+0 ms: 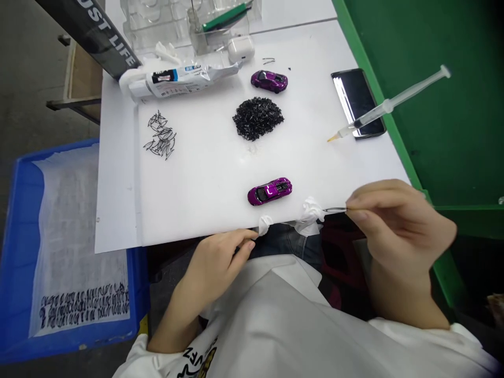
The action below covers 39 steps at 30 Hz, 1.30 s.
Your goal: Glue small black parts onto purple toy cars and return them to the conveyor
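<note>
My right hand (pixel 397 226) is closed in a pinch around slim, pointed tweezers (pixel 334 210). Their tip reaches a crumpled white tissue (pixel 310 214) at the table's front edge. My left hand (pixel 220 260) has thumb and forefinger together at a smaller tissue end (pixel 264 224); its other fingers are partly hidden. Just behind the tissue sits a purple toy car (pixel 270 191). Farther back lie a heap of small black pieces (pixel 258 118) and a second purple toy car (pixel 270 81). Thin black loops (pixel 160 136) are scattered to the left.
A syringe (pixel 388 106) lies across a phone (pixel 358 102) on the right. At the back are a white tube (pixel 181 81), an earbud case (pixel 241 49) and a clear tray (pixel 153 23). A blue bin (pixel 11 262) with rows of black loops stands left.
</note>
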### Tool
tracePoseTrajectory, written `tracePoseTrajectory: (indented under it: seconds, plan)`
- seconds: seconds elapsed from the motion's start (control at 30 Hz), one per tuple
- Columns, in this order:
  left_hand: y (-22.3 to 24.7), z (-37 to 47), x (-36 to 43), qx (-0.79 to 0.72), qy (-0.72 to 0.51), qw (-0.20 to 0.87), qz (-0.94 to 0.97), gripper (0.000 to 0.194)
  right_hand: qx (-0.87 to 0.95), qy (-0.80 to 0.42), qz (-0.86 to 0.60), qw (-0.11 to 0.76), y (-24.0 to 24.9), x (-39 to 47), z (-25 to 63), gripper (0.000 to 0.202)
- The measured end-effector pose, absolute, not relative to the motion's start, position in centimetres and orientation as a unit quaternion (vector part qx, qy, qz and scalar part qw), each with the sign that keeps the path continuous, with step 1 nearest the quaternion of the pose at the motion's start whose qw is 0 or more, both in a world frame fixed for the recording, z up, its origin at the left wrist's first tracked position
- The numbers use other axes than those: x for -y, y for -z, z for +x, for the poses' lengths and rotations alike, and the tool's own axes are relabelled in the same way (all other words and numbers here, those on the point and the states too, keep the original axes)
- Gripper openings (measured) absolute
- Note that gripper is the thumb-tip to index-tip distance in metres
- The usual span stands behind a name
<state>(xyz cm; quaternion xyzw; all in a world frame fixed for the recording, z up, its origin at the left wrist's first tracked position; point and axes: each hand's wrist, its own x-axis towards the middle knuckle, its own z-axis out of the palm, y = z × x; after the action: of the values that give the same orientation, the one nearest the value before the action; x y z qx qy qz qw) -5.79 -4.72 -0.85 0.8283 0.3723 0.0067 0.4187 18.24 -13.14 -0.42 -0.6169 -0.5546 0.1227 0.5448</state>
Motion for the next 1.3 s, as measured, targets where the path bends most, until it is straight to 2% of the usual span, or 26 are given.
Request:
tracePoseTrajectory:
  seconds: [0.07,0.13,0.23,0.4,0.6,0.83,1.03,1.3]
  plan:
    - [-0.2,-5.8,4.2,-0.367,-0.049,0.391,0.843,0.018,0.561,-0.142,-0.584,0.569,0.2,11.2,17.9,0.018]
    - [-0.4,-5.1,3.5,-0.368,-0.138,0.321,0.861,0.013,0.549,-0.223,-0.569,0.57,0.1,9.3,17.6,0.014]
    - [0.2,-3.3,2.2,-0.344,-0.215,0.21,0.89,0.026,0.504,-0.374,-0.549,0.552,0.5,7.0,17.3,0.003]
    - [1.1,-2.0,0.2,-0.343,-0.186,0.232,0.891,0.03,0.434,-0.514,-0.539,0.507,1.1,5.2,17.2,0.012]
    - [0.4,-2.4,-1.1,-0.345,-0.167,0.302,0.873,0.03,0.38,-0.536,-0.558,0.507,1.1,4.8,17.0,0.011]
    - [0.8,0.3,0.2,-0.375,-0.333,0.343,0.794,0.009,0.368,-0.549,-0.547,0.514,1.1,4.6,17.0,0.01]
    - [1.3,0.8,0.4,-0.413,-0.39,0.378,0.731,0.01,0.366,-0.553,-0.548,0.509,1.2,4.7,17.0,0.011]
    - [1.0,0.7,0.4,-0.429,-0.386,0.4,0.712,0.014,0.367,-0.554,-0.551,0.506,1.1,4.6,17.1,0.011]
